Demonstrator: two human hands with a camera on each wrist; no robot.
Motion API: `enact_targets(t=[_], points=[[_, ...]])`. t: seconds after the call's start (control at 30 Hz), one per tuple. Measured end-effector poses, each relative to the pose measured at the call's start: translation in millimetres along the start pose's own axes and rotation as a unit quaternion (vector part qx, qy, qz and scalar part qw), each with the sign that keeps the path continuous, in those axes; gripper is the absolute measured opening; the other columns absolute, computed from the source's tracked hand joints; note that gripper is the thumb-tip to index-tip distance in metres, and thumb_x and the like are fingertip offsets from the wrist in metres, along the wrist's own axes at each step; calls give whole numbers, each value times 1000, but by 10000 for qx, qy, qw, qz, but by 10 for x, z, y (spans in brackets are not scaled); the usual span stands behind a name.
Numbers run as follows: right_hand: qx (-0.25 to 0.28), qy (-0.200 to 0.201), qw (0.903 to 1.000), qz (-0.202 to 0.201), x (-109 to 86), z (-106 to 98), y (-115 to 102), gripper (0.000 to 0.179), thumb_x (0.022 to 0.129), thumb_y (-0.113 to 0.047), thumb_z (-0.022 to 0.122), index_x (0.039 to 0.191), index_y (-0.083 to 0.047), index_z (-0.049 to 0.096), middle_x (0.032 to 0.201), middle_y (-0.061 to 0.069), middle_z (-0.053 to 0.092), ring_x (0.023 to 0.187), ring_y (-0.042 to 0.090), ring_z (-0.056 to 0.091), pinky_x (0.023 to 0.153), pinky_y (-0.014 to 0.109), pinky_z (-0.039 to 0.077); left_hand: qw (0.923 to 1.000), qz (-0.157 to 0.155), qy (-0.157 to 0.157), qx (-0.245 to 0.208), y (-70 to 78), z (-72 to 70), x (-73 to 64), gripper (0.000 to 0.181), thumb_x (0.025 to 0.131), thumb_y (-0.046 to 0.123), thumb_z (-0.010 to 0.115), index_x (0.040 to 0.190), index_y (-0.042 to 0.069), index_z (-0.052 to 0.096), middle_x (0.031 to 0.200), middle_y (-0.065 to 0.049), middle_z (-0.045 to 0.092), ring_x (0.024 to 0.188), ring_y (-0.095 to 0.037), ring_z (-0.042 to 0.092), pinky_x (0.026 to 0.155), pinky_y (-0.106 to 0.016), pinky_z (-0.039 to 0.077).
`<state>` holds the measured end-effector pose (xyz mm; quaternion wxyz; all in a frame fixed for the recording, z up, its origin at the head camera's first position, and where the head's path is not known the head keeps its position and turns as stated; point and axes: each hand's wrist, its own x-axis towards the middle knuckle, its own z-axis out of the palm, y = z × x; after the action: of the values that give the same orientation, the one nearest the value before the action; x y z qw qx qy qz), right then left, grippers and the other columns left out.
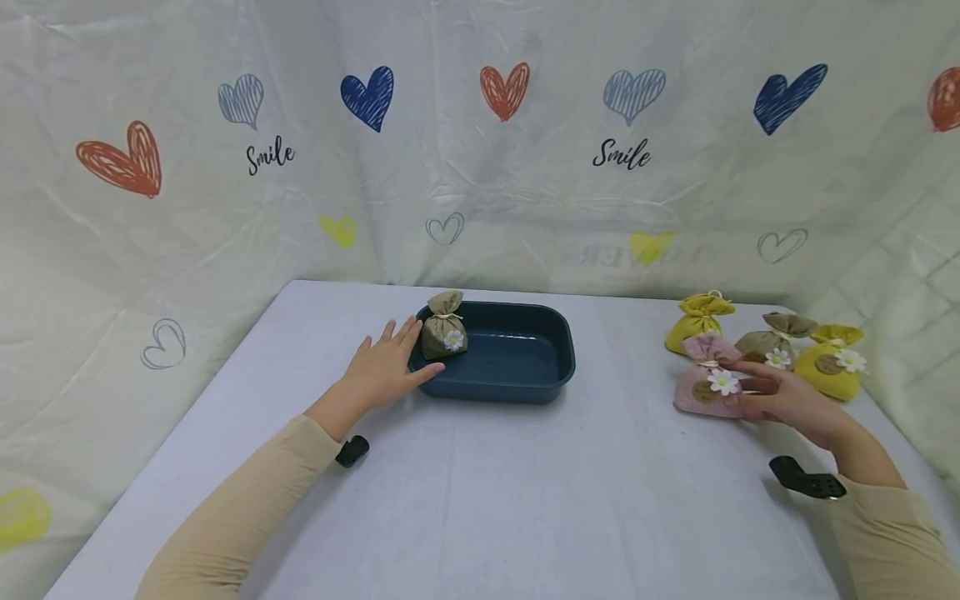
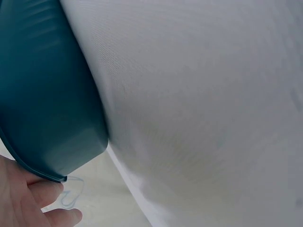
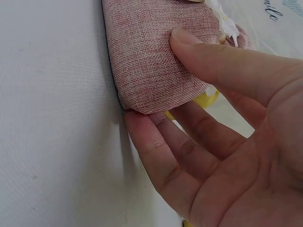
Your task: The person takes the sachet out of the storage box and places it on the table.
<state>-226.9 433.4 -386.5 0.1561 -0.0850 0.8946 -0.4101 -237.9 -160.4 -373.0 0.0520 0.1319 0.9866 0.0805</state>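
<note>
My left hand (image 1: 382, 364) lies with spread fingers at the left end of a dark teal rectangular dish (image 1: 495, 390). In the left wrist view its fingers (image 2: 47, 193) are at the dish's rim. Inside the dish, at its left end, stands a brown drawstring pouch (image 1: 442, 333) with a white flower. On the right, my right hand (image 1: 798, 404) holds a pink drawstring pouch (image 1: 693, 387) by its side. In the right wrist view the thumb is on the front of the pink cloth (image 3: 147, 56), with the other fingers behind and under it.
Behind the pink pouch stand a yellow pouch (image 1: 686, 327), a brown pouch (image 1: 757, 343) and another yellow pouch (image 1: 828, 379), close together near the table's right edge. The white table (image 1: 525, 500) meets a hanging sheet (image 1: 525, 192) printed with hearts at the back.
</note>
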Motion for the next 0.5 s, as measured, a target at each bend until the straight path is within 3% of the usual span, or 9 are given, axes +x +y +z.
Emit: enact_targets(t=[0.5], points=[[-147,-19,9998,-114,-80,-49,-56,60,102,-17,66,147,11,39,142,41,45,98,-12,56,79,27,57,10000,7,-1,-83,17,-21,-13,96,100,71,44,166,8,13,171,-9,11,155,-40,9,118,-67,14]])
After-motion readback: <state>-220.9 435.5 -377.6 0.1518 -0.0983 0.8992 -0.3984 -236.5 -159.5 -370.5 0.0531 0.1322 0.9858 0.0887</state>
